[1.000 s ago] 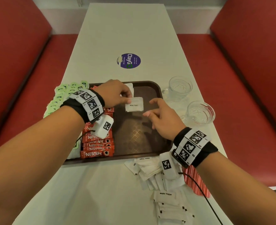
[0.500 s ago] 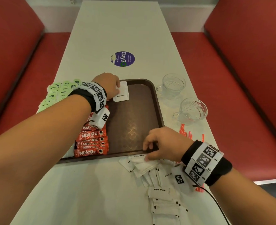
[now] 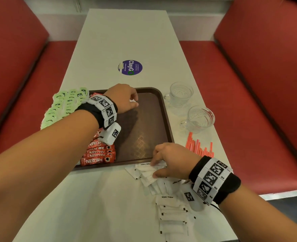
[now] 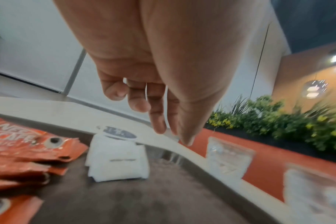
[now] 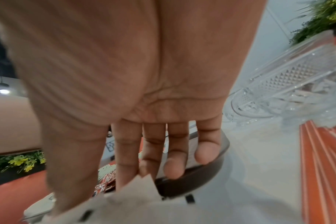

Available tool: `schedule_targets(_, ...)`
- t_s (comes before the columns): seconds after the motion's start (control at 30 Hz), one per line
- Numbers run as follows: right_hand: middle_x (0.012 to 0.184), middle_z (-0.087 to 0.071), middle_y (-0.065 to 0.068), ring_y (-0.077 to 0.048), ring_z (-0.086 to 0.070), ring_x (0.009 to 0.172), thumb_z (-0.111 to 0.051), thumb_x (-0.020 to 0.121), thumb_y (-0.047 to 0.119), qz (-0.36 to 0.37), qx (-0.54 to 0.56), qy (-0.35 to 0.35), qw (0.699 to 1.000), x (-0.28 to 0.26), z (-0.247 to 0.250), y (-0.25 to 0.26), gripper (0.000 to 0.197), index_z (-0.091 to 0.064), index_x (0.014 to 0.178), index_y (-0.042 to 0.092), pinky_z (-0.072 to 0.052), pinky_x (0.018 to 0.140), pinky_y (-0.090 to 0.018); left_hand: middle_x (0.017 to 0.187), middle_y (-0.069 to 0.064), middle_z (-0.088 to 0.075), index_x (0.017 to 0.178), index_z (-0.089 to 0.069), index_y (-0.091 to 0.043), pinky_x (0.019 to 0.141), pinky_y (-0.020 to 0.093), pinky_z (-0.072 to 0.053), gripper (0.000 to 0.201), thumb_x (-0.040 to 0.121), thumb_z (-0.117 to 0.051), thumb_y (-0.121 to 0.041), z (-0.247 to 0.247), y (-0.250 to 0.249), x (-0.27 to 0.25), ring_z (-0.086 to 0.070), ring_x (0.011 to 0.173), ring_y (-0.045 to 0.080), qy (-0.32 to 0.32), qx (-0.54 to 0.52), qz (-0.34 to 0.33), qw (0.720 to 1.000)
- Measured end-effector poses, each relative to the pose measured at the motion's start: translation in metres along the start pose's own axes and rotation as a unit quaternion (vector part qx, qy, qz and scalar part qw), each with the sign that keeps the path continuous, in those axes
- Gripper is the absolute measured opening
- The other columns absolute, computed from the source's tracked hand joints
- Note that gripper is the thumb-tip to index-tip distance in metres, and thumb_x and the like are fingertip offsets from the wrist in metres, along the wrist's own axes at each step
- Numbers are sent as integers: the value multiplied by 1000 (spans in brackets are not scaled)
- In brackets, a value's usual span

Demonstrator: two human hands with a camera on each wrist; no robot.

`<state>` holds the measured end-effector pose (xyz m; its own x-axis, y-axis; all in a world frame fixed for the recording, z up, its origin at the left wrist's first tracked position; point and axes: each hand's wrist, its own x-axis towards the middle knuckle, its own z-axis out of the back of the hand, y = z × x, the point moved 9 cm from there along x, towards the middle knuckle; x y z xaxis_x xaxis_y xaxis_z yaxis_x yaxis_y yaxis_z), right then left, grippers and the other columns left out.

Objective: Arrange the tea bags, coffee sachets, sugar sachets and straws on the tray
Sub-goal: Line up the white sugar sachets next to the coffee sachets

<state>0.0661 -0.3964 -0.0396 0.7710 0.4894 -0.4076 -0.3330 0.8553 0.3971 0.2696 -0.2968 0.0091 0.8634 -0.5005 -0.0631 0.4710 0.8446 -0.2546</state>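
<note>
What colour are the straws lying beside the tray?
Red-orange straws, clearest in the head view.

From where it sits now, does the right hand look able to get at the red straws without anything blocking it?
Probably yes. The right hand is down on the pile of white sugar sachets, and the red straws lie on bare table just to its right, with nothing between them. The glass cups stand farther back.

A café or fast-food diner booth: red padded benches (image 3: 249,70) at three and nine o'clock flank a long white table (image 3: 126,35) bearing a brown serving tray (image 3: 163,109).
</note>
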Motion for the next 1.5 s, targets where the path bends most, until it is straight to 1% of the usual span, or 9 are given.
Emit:
schedule_targets(0.4, 97, -68, 7, -18, -63, 91, -58, 95, 33, -33, -47, -59, 997, 0, 5, 19, 20, -77, 100, 28, -53, 84, -39, 86, -18, -65, 91, -74, -33, 75, 22, -45, 9, 86, -67, -35, -41, -62, -152, -59, 81, 2, 119, -4, -56, 991)
schedule_targets(0.53, 94, -65, 3, -21, -61, 87, -52, 95, 22, -44, -41, -74, 995, -3, 4, 19, 18, -68, 88, 23, -52, 80, -38, 91, -9, -74, 97, -76, -30, 73, 31, -55, 25, 91, -54, -41, -63, -55, -180, -66, 81, 13, 109, 72, -15, 991)
schedule_targets(0.63, 83, -55, -1, -21, -53, 74, -50, 90, 19, -49, 2, -96, 994, -10, 6, 21, 21, -47, 69, 21, -45, 69, -35, 89, -4, -72, 101, -73, -31, 69, 33, -53, 31, 96, -44, -41, -77, -58, -192, -66, 82, 20, 97, 114, -14, 989)
schedule_targets(0.8, 91, -62, -7, -24, -58, 78, -53, 80, 23, -53, 38, -121, 990, -24, 7, 25, 22, -46, 60, 14, -52, 73, -39, 95, 4, -70, 119, -66, -28, 63, 32, -43, 37, 103, -35, -40, -91, -72, -213, -65, 88, 27, 141, 193, -65, 969)
schedule_targets(0.97, 58, -40, 4, -14, -38, 53, -55, 81, 19, -74, 79, -141, 984, -36, 8, 25, 31, -36, 57, 19, -37, 55, -30, 92, 0, -70, 100, -72, -24, 71, 33, -52, 37, 93, -50, -52, -78, -64, -215, -64, 87, 23, 165, 172, -14, 971)
schedule_targets(1.07, 61, -48, -6, -20, -46, 58, -53, 79, 23, -94, 103, -144, 980, -39, 8, 23, 30, -35, 58, 14, -44, 57, -37, 102, 2, -68, 107, -65, -22, 73, 35, -51, 44, 88, -56, -61, -78, -60, -210, -64, 95, 24, 160, 180, 22, 970)
schedule_targets(1.17, 93, -73, -15, -28, -69, 88, -51, 73, 29, -107, 126, -159, 973, -42, 10, 21, 29, -33, 56, 14, -56, 69, -37, 99, 2, -67, 104, -64, -19, 69, 34, -49, 51, 85, -56, -66, -82, -63, -210, -65, 91, 24, 156, 197, 37, 967)
schedule_targets(1.3, 62, -46, -7, -17, -46, 59, -54, 85, 18, -116, 140, -185, 966, -46, 13, 20, 33, -35, 59, 14, -39, 55, -29, 109, -4, -58, 104, -64, -27, 76, 35, -51, 34, 86, -64, -55, -84, -68, -215, -61, 96, 21, 153, 144, 19, 978)
schedule_targets(1.5, 70, -40, -6, -17, -36, 59, -54, 85, 15, -108, 171, -221, 954, -45, 14, 19, 30, -33, 63, 14, -31, 55, -29, 118, -5, -54, 118, -57, -27, 85, 34, -50, 36, 88, -67, -42, -83, -62, -226, -59, 101, 19, 128, 66, 26, 989)
